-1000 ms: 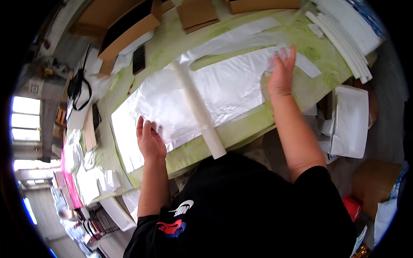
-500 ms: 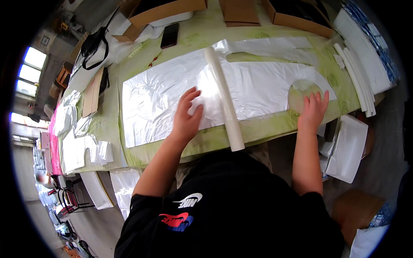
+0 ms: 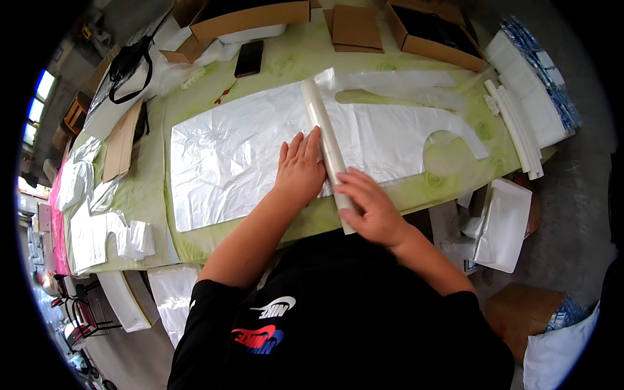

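Note:
A thin, shiny white plastic sheet [image 3: 221, 156], with curved cut-outs and long straps at its right end like a disposable apron, lies spread on the table. Across its middle rests a long pale roll [image 3: 327, 130], tilted with its lower end over the table's near edge. Against the roll's left side my left hand [image 3: 301, 169] lies with fingers stretched out on the sheet. My right hand [image 3: 370, 208] grips the roll's near end, its fingers over the top and slightly blurred. The underside of the roll is hidden.
A phone [image 3: 249, 58] and open cardboard boxes [image 3: 435, 39] sit at the far side. Several white tubes [image 3: 520, 130] lie at the right edge beside a white foam box [image 3: 530, 97]. Folded plastic pieces [image 3: 97, 234] rest at left. A white bin [image 3: 504, 227] stands below right.
My right hand has left the sheet's cut-out at the right and moved left onto the roll. My left hand has moved right and flattened beside it. The view has shifted slightly.

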The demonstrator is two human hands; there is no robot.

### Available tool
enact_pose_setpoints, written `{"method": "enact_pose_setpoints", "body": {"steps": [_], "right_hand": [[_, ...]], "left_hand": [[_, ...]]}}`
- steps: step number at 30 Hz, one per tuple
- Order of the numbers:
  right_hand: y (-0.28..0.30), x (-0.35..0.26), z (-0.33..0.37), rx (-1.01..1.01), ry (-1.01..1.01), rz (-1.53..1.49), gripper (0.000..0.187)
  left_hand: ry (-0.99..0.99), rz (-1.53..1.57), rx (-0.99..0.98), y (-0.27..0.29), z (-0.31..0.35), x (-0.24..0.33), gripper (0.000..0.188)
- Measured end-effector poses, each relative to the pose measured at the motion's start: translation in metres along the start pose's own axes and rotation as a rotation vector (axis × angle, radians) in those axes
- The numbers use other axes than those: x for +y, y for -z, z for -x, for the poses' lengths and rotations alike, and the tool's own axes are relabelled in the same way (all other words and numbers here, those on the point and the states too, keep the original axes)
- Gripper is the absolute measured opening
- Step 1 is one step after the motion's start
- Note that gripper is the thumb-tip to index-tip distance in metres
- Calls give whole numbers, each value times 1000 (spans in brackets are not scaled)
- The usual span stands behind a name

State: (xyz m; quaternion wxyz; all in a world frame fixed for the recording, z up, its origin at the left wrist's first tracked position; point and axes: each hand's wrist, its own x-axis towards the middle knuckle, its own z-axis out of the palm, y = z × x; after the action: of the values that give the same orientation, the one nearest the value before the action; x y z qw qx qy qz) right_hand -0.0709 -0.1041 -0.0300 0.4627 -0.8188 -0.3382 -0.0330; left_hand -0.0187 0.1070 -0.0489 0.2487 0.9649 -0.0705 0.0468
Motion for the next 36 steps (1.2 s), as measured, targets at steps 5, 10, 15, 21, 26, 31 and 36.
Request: {"method": "enact_pose_setpoints", "body": {"steps": [5,10,15,21,26,31,36], "right_hand": [[-6,-17,-29,-83,113,187,38],[-9,-11,-34,114,90,173,33],[-15,13,-60,193,23,377,34],[-39,39,-130,-120,-125,582,38],[-36,47,-207,-322,-371,680,46],[19,102,-239,-184,-720,540,71],[163,223,-187,439,-1058,357,106]], "left_hand": [[-112,-62,14,25,-8,-10,72],[-438,2,-54,38,-13,-15,51],[-346,145,98,28,-2,-32,39],[-192,241,177,28,26,-44,55],[-195,267,166,34,27,-46,57],[-166,244,152,37,31,-47,58],[-175,263,162,34,29,-43,57]]}}
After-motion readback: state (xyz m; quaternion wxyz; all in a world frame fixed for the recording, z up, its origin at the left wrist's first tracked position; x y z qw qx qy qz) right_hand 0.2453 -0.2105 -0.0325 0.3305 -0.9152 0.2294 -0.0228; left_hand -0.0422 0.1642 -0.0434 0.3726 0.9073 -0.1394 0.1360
